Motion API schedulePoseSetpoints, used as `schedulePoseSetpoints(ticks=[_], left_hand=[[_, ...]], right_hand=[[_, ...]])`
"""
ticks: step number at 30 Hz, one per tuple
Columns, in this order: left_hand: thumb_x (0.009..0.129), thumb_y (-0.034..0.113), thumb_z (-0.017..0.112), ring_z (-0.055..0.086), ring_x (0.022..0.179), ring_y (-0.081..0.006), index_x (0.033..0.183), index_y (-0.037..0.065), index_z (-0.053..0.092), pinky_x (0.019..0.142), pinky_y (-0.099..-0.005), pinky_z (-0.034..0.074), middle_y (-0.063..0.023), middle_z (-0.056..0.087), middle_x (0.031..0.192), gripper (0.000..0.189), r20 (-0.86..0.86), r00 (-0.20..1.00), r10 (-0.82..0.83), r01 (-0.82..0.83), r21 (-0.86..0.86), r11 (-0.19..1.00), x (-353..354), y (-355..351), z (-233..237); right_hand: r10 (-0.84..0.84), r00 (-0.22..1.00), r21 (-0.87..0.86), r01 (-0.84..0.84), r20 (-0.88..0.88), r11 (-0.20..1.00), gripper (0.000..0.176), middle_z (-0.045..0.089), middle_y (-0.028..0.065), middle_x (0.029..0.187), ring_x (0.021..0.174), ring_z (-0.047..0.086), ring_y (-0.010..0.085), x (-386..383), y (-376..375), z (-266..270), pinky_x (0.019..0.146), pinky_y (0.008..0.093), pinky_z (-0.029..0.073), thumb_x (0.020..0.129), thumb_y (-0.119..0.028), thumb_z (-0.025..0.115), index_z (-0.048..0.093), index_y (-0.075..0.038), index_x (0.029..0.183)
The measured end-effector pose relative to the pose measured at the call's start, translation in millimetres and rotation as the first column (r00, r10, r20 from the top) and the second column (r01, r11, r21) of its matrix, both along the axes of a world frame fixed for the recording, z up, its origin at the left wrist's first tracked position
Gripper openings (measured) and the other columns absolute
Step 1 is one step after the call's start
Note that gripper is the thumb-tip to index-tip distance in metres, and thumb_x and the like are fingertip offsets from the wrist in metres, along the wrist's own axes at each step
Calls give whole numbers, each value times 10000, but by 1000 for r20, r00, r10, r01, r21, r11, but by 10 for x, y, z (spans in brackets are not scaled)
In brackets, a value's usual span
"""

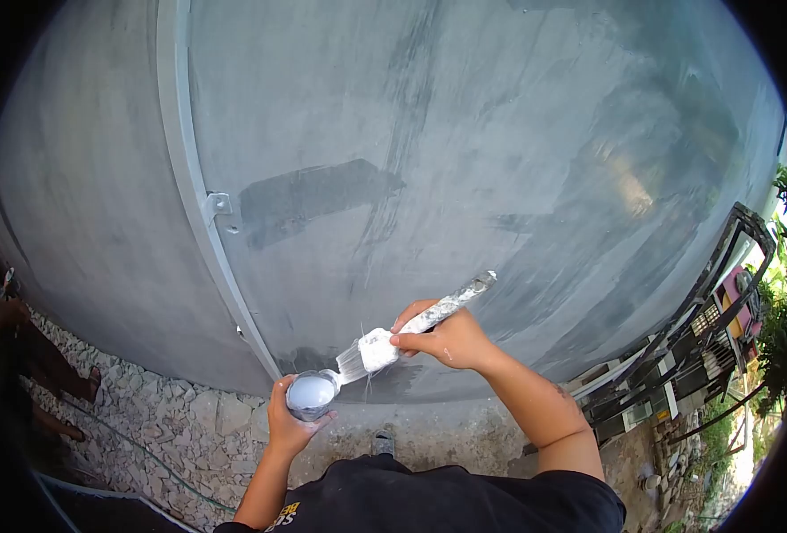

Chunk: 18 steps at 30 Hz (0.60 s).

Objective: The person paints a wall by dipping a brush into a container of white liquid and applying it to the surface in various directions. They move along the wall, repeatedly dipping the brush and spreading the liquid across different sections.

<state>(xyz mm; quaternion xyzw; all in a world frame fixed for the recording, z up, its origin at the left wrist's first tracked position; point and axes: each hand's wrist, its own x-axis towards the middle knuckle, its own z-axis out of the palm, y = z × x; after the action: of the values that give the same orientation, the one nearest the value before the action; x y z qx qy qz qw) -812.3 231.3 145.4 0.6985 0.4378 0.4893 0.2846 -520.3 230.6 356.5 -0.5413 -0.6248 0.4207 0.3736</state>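
My left hand point(294, 423) is wrapped round a small round container point(312, 395) holding pale, whitish liquid. A paint-smeared brush point(378, 350) is gripped in my right hand point(442, 338), its handle pointing up and to the right. The bristle tips are at the container's right rim. Behind both hands rises a grey metal surface point(340, 115) with darker, wet-looking streaks and patches. A raised vertical strip point(185, 133) runs down its left part, with a small metal tab point(221, 203) beside it.
Broken stones point(171, 417) cover the ground at the lower left, crossed by a thin green hose point(149, 453). Another person's legs point(60, 364) show at the far left. Metal frames point(678, 355) and scrap stand at the right, with green plants point(780, 333) beyond.
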Motion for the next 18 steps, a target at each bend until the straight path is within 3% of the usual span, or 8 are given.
schedulePoseSetpoints(ticks=[1,2,6,8,12,15,17,18], left_hand=[[531,181,1019,666,1046,-246,1263,45,497,914,-387,541,-119,656,1146,909,37,999,18,-16,-73,997,-12,-27,13],[526,172,1017,663,1056,-246,1269,38,492,928,-383,534,-118,657,1151,920,38,999,21,-17,-111,994,-37,-36,15],[520,220,1020,668,1054,-276,1278,21,481,908,-397,544,-146,659,1137,951,51,997,63,-58,-95,994,-149,0,-210],[515,218,1022,666,1053,-272,1279,17,480,910,-395,541,-144,657,1139,958,84,994,64,-53,-124,991,-175,-22,-239],[516,206,1022,660,1053,-257,1284,15,478,916,-383,534,-137,652,1145,960,106,990,88,-69,-166,984,-235,-30,-244],[520,200,1019,662,1052,-258,1284,16,480,918,-381,534,-139,653,1146,953,121,989,82,-62,-159,985,-226,-39,-259],[521,199,1017,664,1052,-261,1285,16,481,919,-381,533,-141,654,1146,952,136,988,74,-55,-142,988,-210,-39,-216],[521,197,1016,665,1054,-263,1286,18,482,919,-382,534,-142,655,1146,950,120,990,71,-52,-154,987,-208,-42,-199]], right_hand=[[-10,999,73,6,53,997,179,733,74,851,775,716,133,61,-38,76,655,285,568,870,-128,808,722,5,953],[-68,964,239,5,259,971,151,745,69,852,769,719,150,91,-85,234,673,308,558,867,-138,805,735,-15,921],[-186,869,483,-68,458,873,110,754,85,871,760,723,191,331,-158,796,689,326,560,849,-112,798,741,-30,893],[-331,690,660,-281,644,697,61,746,100,863,736,713,221,499,-185,1153,653,330,554,854,-79,761,746,-78,913],[-532,581,768,-292,616,570,65,757,115,900,770,729,231,669,-333,2203,663,331,561,839,-61,769,751,-56,901],[-626,580,852,-396,521,342,81,757,76,896,755,703,191,968,-273,2918,690,258,550,902,-125,776,760,-73,961],[-743,478,861,-436,469,263,64,745,77,946,815,716,187,1034,-329,3330,710,246,575,929,-112,744,765,-92,986],[-833,326,769,-616,447,171,84,741,74,969,818,715,196,1123,-316,3555,735,249,577,928,-105,741,753,-67,1001]])
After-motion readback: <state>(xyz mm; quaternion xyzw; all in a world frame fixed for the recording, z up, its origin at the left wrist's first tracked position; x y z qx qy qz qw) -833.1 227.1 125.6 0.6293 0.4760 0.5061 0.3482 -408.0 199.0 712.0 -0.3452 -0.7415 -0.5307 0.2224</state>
